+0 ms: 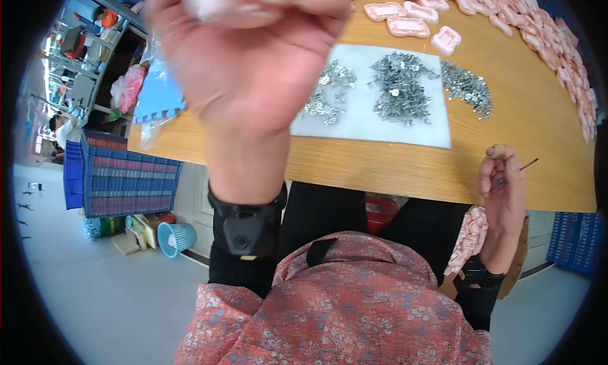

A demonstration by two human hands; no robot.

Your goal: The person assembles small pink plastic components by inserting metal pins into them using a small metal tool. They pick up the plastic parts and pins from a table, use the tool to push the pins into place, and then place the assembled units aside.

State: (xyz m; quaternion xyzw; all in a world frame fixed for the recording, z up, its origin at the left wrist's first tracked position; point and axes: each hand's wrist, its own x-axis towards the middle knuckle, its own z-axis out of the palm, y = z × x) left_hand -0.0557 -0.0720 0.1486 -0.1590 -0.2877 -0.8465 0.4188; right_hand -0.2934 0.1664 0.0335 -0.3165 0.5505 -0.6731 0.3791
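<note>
My left hand (253, 67) is raised close to the camera, palm showing. Its fingers curl at the top edge, blurred and partly cut off. A bright whitish patch shows among them, too smeared to tell what it is. Over the table's right front edge, my right hand (503, 181) is closed on a thin dark rod (529, 164) that sticks out to the right. A tan cover wraps one of its fingertips. Between the hands lies a white pad (361, 127) with heaps of small silvery metal parts (402, 89). More metal parts (467, 89) lie right of the pad.
Pale pink plastic shells (408, 27) cover the far and right side of the wooden table (380, 172). A blue foam mat (158, 96) lies at its left. Blue crates (130, 181) and a light-blue basket (176, 238) stand on the floor at left. More crates (576, 243) stand at right.
</note>
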